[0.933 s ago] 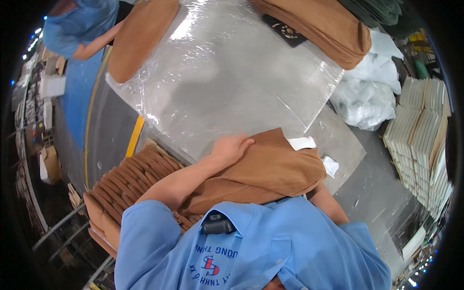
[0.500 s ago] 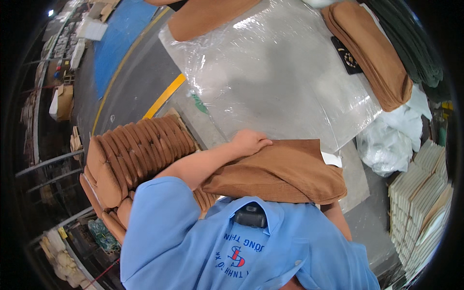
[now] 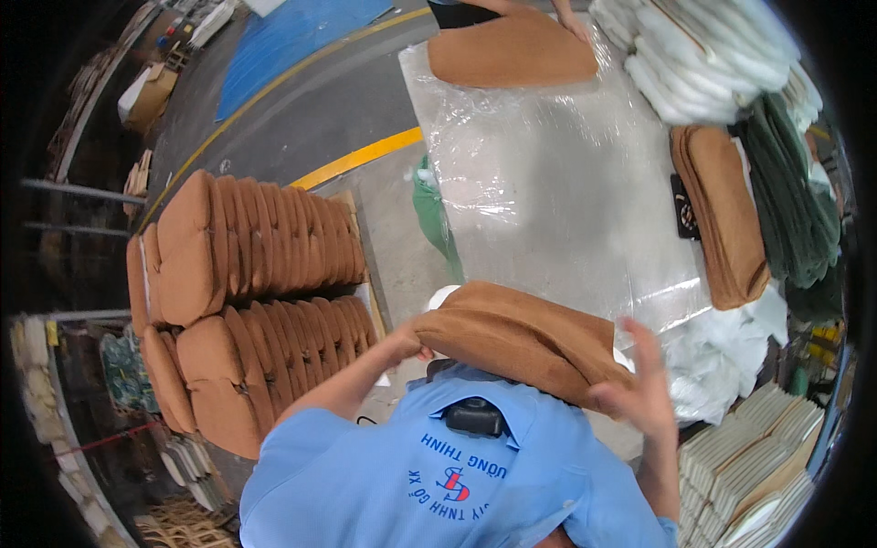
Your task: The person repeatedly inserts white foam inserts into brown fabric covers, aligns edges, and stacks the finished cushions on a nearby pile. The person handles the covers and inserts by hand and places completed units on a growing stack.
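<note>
A brown fabric cushion cover [image 3: 521, 333] lies across in front of my chest, creased, with bits of white material showing at its left and right ends. At its left end my left hand [image 3: 407, 343] is closed on the fabric edge. My right hand [image 3: 639, 388] is beside the right end, fingers spread and slightly smeared by motion, the thumb side close to the cloth. I cannot tell whether it touches. Beyond the cover stands a table [image 3: 548, 192] wrapped in clear plastic film.
Brown cushions [image 3: 274, 237] stand in stacked rows at left. At right lie folded brown covers [image 3: 717, 219], dark green covers [image 3: 790, 192], white padding [image 3: 703, 64], a white plastic bag [image 3: 713, 356] and stacked pale panels [image 3: 749, 457]. Across the table, another person's hand [image 3: 575, 25] touches a brown cushion piece [image 3: 512, 55].
My left hand has moved from the cover's top edge to its left end. My right hand, hidden before, has come out at the right, fingers spread. The view has shifted.
</note>
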Demonstrator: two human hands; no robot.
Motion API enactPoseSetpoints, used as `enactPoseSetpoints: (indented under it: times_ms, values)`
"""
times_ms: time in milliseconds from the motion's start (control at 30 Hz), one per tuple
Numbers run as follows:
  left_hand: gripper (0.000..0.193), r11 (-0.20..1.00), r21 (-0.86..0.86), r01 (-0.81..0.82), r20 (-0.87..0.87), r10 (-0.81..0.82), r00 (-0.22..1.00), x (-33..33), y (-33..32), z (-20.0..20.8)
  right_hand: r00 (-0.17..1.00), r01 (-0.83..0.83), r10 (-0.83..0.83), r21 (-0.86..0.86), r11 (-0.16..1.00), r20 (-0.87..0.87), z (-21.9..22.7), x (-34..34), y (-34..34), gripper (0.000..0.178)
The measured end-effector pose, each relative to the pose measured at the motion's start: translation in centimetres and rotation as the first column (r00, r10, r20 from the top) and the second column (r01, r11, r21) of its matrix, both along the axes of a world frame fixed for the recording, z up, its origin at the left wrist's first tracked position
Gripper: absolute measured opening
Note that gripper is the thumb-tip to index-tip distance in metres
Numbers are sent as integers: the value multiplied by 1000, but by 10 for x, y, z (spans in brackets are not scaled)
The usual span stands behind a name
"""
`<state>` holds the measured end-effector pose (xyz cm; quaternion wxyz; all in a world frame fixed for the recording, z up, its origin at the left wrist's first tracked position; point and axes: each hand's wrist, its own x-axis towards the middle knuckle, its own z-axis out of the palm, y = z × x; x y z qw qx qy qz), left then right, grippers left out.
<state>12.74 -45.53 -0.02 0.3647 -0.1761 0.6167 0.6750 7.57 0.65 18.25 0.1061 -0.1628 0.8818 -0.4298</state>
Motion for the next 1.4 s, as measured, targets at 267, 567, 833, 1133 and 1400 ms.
enactPoseSetpoints:
  times_ms: [267,567,833,1133,1400]
  values:
    - [44,853,263,-452,122,435,892,-33,95,12,968,-228,174,343,911,183,11,-24,-117,78]
    - [49,918,393,-59,-92,103,990,-76,142,57,934,198,-106,-246,949,342,8,-38,-49,52]
    - [24,850,514,118,-193,-20,981,-105,203,134,832,553,-412,-605,573,371,-6,30,8,49]
    - [13,979,182,92,-575,30,818,-159,281,145,688,596,-609,-786,164,395,-16,56,-12,53]
    - [27,827,-383,412,-485,-559,672,-161,338,131,633,670,-548,-742,34,547,-22,93,-72,61]
